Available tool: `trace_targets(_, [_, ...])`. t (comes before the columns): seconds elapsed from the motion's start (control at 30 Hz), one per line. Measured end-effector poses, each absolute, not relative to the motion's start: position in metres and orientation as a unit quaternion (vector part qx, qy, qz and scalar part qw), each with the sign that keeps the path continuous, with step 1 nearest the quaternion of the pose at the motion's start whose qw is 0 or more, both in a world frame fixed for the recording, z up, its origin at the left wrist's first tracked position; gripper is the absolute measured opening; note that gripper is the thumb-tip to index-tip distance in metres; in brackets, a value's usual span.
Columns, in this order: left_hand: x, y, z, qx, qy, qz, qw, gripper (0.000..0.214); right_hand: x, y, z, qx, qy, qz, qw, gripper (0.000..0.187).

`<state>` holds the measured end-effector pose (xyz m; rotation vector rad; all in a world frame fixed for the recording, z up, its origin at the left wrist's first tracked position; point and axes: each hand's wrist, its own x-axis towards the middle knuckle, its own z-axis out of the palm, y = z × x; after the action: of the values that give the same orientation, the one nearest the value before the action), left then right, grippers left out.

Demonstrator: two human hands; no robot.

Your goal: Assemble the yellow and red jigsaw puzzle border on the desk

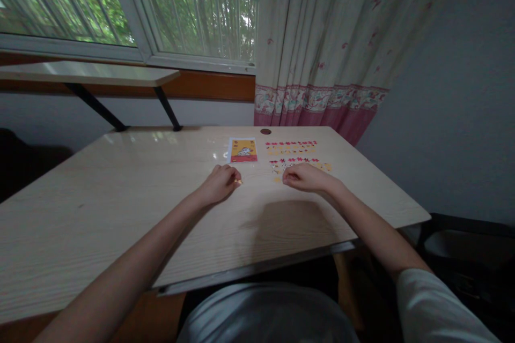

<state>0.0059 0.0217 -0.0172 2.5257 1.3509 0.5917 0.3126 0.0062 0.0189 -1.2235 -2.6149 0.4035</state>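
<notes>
My left hand (220,182) rests on the light wooden table (120,198), fingers curled in a pinch on a small yellow piece (238,183). My right hand (303,177) lies just to the right, fingers curled down over the lower row of small red and yellow pieces (300,162). What its fingertips hold is hidden. A second row of such pieces (290,147) lies farther back. A card (242,150) with an orange and red picture sits behind my left hand.
A round cable hole (265,131) is at the table's far edge. Behind stand a window (132,5), a narrow shelf on black brackets (88,72) and a flowered curtain (322,37). A grey wall is at the right.
</notes>
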Motion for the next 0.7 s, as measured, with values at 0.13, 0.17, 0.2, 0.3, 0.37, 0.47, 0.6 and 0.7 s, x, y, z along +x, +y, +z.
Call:
trace_targets(0.13, [0.006,0.018,-0.014,0.858,0.444,0.218,0.142,0.007,0.294,-0.003,0.011,-0.374,-0.910,0.137,0.117,0.016])
trace_targets(0.17, [0.006,0.018,-0.014,0.853,0.443,0.225,0.157,0.007,0.291,-0.004,0.008,-0.364,-0.914,0.133,0.120,0.016])
trace_targets(0.2, [0.007,0.017,-0.014,0.848,0.442,0.233,0.179,0.007,0.288,-0.004,0.006,-0.357,-0.917,0.128,0.123,0.016])
trace_targets(0.3, [0.013,0.013,-0.013,0.807,0.431,0.280,0.291,0.014,0.280,-0.006,-0.001,-0.354,-0.918,0.100,0.145,0.017])
trace_targets(0.37, [0.020,0.009,-0.013,0.752,0.426,0.321,0.388,0.021,0.275,-0.007,-0.006,-0.361,-0.913,0.076,0.177,0.019])
trace_targets(0.47, [0.030,0.003,-0.012,0.675,0.424,0.350,0.492,0.031,0.267,-0.008,-0.012,-0.360,-0.901,0.041,0.238,0.021])
trace_targets(0.6, [0.040,-0.004,-0.010,0.616,0.417,0.381,0.549,0.037,0.260,-0.008,-0.020,-0.336,-0.891,-0.001,0.305,0.023])
trace_targets(0.7, [0.043,-0.007,-0.010,0.605,0.414,0.390,0.558,0.037,0.257,-0.008,-0.023,-0.322,-0.888,-0.024,0.327,0.023])
